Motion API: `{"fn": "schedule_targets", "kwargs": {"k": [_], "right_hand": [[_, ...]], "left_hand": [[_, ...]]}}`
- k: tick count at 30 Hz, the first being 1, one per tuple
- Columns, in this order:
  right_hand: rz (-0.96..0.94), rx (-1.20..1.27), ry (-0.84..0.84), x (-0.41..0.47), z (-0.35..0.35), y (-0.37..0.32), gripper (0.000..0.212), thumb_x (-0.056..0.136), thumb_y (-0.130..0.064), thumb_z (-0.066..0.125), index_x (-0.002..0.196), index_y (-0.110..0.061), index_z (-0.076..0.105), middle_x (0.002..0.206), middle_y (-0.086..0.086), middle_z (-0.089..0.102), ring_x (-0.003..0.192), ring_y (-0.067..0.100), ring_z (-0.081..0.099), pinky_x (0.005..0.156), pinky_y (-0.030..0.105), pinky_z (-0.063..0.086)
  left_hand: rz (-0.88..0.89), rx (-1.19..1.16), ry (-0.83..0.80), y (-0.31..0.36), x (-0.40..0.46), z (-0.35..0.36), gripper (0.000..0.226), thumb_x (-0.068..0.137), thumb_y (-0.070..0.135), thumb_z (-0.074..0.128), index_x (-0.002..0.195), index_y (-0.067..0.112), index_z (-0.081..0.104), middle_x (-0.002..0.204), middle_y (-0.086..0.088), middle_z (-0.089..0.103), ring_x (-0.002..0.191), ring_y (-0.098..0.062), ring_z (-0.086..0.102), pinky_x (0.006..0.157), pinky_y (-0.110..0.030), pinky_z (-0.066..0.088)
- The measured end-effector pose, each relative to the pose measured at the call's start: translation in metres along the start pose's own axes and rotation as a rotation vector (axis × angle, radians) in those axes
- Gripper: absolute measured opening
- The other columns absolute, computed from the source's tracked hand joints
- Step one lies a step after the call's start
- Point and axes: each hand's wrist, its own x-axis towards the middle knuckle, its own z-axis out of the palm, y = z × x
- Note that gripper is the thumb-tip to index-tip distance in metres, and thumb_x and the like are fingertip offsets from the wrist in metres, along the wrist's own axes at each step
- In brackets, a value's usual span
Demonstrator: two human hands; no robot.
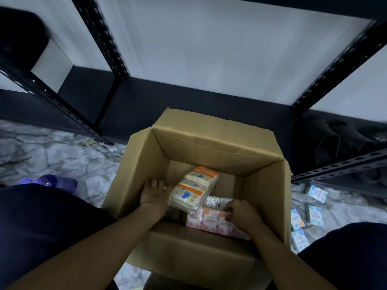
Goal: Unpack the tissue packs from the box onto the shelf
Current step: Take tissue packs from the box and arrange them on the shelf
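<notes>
the left hand [154, 193] has its fingers [156, 183] spread against the side of a cream-and-orange tissue bundle [193, 188] tilted inside the open cardboard box [266, 195]. the right hand [240, 214] has its fingers curled together on the pink tissue packs [206, 221] below. the box stands on the marble floor [52, 151] before the black shelf [188, 95].

The open brown box [194, 151] is plain corrugated cardboard, matt and creased along its flaps. The cream-and-orange tissue bundle [191, 190] is wrapped in clear glossy plastic film, as are the pink packs [206, 221]. The black shelf uprights [100, 32] look like painted perforated metal. The grey-veined marble-look floor [62, 151] is smooth with a slight sheen
</notes>
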Motion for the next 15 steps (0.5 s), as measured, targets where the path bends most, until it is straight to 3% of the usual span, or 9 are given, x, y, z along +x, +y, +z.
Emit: {"fn": "schedule_targets", "kwargs": {"k": [5,8,12,15], "right_hand": [[-0.034,-0.031,0.028,-0.011,-0.015,-0.007,0.028,0.086,-0.028,0.072,0.114,-0.026,0.073,0.118,-0.004,0.070,0.105,0.012,0.064,0.091,0.033,0.053],[-0.048,-0.054,0.068,-0.023,-0.030,-0.010,0.027,0.088,-0.032,0.069,0.114,-0.026,0.073,0.113,-0.001,0.071,0.100,0.015,0.066,0.088,0.036,0.055],[-0.123,-0.023,0.125,-0.047,-0.057,-0.016,0.015,0.090,-0.029,0.067,0.104,-0.028,0.074,0.104,-0.008,0.072,0.090,0.004,0.064,0.083,0.028,0.054],[-0.164,0.057,0.169,-0.066,-0.087,-0.019,0.012,0.086,-0.027,0.072,0.096,-0.028,0.078,0.091,-0.018,0.070,0.084,-0.002,0.062,0.077,0.021,0.046]], "left_hand": [[0.008,-0.157,0.017,-0.008,-0.007,-0.015,0.094,0.080,0.056,0.070,0.149,0.014,0.021,0.146,-0.011,0.046,0.134,-0.030,0.041,0.112,-0.040,0.031],[0.034,-0.303,0.032,-0.016,-0.019,-0.028,0.093,0.069,0.066,0.074,0.137,0.015,0.034,0.132,-0.008,0.058,0.124,-0.029,0.053,0.099,-0.037,0.041],[0.067,-0.488,0.075,-0.034,-0.035,-0.049,0.065,0.074,0.042,0.074,0.125,0.014,0.043,0.116,-0.007,0.065,0.106,-0.027,0.064,0.074,-0.032,0.044],[0.114,-0.624,0.095,-0.052,-0.051,-0.069,0.058,0.073,0.040,0.078,0.116,0.017,0.047,0.103,-0.001,0.062,0.097,-0.021,0.062,0.073,-0.030,0.046]]}}
